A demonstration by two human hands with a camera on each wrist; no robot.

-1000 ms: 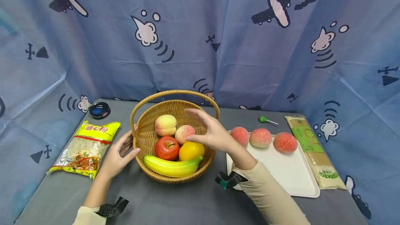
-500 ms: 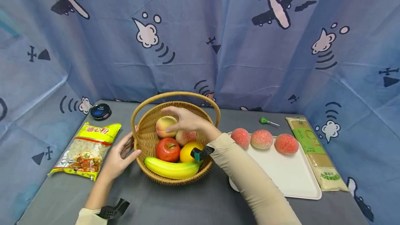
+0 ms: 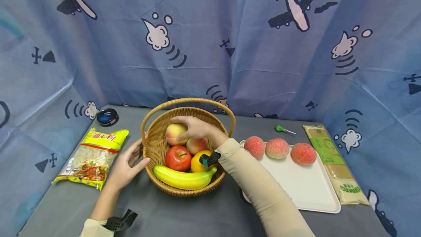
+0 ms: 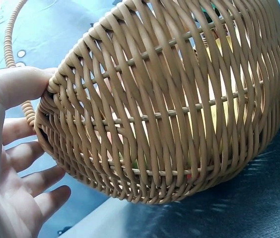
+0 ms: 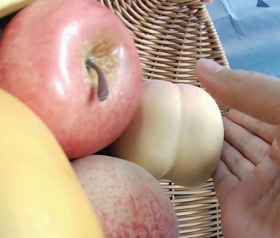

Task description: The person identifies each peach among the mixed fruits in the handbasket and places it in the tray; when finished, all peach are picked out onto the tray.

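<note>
A wicker basket with an arched handle holds a yellow peach, a pinkish peach, a red apple, a round yellow-orange fruit and a banana. My left hand grips the basket's left rim, its thumb on the rim near the handle's foot in the left wrist view. My right hand reaches into the basket around the yellow peach. In the right wrist view its fingers lie alongside that peach, while the thumb stands apart from it.
On the right, a white tray carries several reddish peaches, partly behind my right sleeve. Beside it lie a long green-and-tan packet and a green lollipop. A yellow food bag and a dark round tin lie left.
My right hand has moved left and inward from above the basket's right side to the yellow peach. My left hand keeps its place on the rim.
</note>
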